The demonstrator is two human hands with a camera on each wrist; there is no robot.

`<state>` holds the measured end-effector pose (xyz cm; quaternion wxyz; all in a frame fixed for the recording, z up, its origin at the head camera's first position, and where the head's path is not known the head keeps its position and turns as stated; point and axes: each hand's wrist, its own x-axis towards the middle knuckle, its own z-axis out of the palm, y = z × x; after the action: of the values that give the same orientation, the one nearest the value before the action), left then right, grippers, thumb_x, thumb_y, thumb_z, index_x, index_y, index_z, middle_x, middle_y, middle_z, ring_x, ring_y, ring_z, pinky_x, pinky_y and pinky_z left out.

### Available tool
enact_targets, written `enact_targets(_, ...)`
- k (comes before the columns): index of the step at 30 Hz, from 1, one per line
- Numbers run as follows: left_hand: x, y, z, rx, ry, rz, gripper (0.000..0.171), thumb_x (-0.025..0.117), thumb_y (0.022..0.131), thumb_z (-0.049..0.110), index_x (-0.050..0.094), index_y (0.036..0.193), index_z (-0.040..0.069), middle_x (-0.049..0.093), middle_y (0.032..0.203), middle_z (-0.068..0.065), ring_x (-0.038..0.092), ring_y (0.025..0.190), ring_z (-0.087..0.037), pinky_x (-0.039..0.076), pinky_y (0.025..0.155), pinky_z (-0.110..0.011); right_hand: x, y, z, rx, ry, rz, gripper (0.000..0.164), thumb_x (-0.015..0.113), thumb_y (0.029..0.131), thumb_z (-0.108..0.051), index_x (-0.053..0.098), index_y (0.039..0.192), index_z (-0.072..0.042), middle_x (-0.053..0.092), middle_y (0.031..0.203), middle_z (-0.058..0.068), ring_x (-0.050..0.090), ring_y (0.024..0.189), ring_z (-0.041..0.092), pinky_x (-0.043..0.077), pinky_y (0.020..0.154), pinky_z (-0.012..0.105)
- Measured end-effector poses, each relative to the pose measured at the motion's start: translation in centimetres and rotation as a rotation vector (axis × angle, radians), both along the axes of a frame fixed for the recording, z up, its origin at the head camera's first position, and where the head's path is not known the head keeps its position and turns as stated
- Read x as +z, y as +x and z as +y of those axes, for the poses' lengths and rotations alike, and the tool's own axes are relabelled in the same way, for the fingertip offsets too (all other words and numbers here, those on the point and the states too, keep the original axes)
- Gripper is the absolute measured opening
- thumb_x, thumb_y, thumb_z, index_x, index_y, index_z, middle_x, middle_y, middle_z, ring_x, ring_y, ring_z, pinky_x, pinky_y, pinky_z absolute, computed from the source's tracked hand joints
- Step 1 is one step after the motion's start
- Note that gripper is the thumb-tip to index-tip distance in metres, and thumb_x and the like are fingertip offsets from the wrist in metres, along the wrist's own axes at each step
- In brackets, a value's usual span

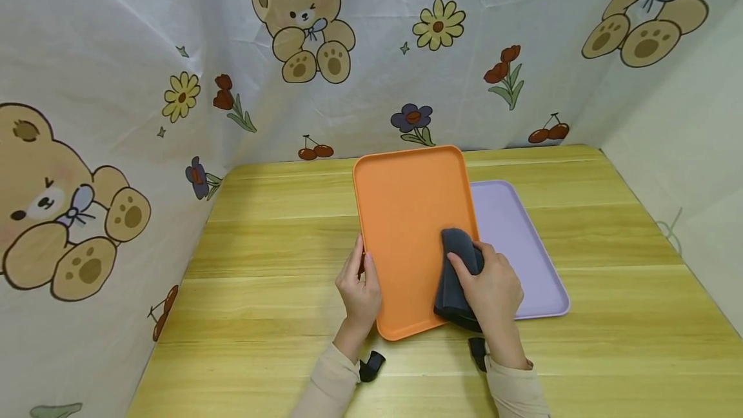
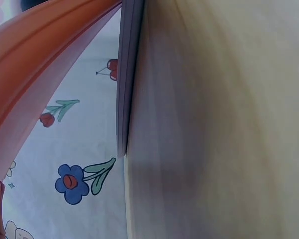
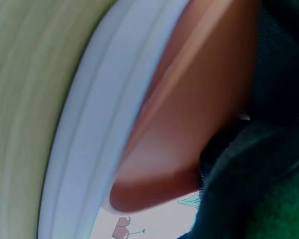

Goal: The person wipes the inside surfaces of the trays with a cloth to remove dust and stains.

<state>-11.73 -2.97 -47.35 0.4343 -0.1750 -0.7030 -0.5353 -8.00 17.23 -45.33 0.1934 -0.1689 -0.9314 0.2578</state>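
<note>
An orange tray (image 1: 412, 211) is held tilted up off the table, its inner face toward the head camera. My left hand (image 1: 360, 292) grips its left rim, with the thumb at the front edge. In my right hand (image 1: 496, 286) is a folded dark grey cloth (image 1: 455, 276), which lies against the lower right of the tray. A lilac tray (image 1: 522, 250) rests flat on the table, partly covered by the orange one. The left wrist view shows the orange tray (image 2: 45, 55) raised above the lilac tray's edge (image 2: 129, 79). Dark cloth (image 3: 239, 164) fills the right of the right wrist view.
Both trays are over a wood-grain table (image 1: 273, 263). A white curtain (image 1: 371, 69) printed with bears and flowers hangs behind and at the left. At the right is a plain pale wall (image 1: 685, 166) with a thin cord (image 1: 671, 231). Black straps (image 1: 371, 366) show at the wrists.
</note>
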Motion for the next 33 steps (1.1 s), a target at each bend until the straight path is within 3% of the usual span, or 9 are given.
enact_targets(9,-0.3,-0.1,0.0,0.001,0.022,-0.019,0.036,0.055,0.083,-0.024,0.056,0.119,-0.024,0.065,0.108,-0.036,0.070,0.079,-0.032,0.052,0.058,-0.016,-0.4,0.4,-1.5,0.070,0.041,0.070,0.059,0.076,0.079,-0.052,0.068,0.117,-0.007,0.069,0.089,0.019,0.064,0.071,0.035,0.048,0.049,0.045)
enact_targets(17,-0.3,0.0,0.1,0.014,0.038,-0.027,0.038,0.056,0.082,-0.023,0.058,0.120,-0.021,0.066,0.107,-0.035,0.070,0.078,-0.030,0.052,0.057,-0.017,0.2,0.9,-4.1,0.147,0.085,0.145,0.057,0.082,0.074,-0.049,0.070,0.111,-0.007,0.069,0.087,0.015,0.063,0.066,0.033,0.048,0.048,0.045)
enact_targets(24,-0.4,-0.1,0.1,0.018,0.042,-0.025,0.038,0.056,0.082,-0.023,0.058,0.120,-0.020,0.066,0.106,-0.035,0.065,0.064,-0.029,0.048,0.053,-0.018,0.6,1.2,-6.2,0.244,0.213,0.272,0.056,0.087,0.068,-0.046,0.071,0.106,-0.008,0.061,0.071,0.010,0.054,0.054,0.024,0.037,0.040,0.029)
enact_targets(28,-0.2,0.0,0.1,0.016,0.045,-0.038,0.039,0.056,0.081,-0.024,0.058,0.120,-0.020,0.066,0.108,-0.034,0.066,0.066,-0.030,0.050,0.054,-0.019,0.9,1.6,-7.3,0.301,0.277,0.282,0.057,0.086,0.067,-0.050,0.072,0.106,-0.011,0.059,0.070,0.006,0.053,0.055,0.021,0.035,0.041,0.027)
enact_targets(33,-0.1,0.0,0.0,0.024,0.053,-0.047,0.039,0.056,0.081,-0.024,0.059,0.119,-0.020,0.066,0.109,-0.033,0.069,0.072,-0.034,0.053,0.055,-0.023,1.1,2.3,-8.3,0.347,0.282,0.251,0.055,0.086,0.068,-0.050,0.071,0.107,-0.013,0.058,0.073,0.003,0.055,0.060,0.020,0.037,0.041,0.027)
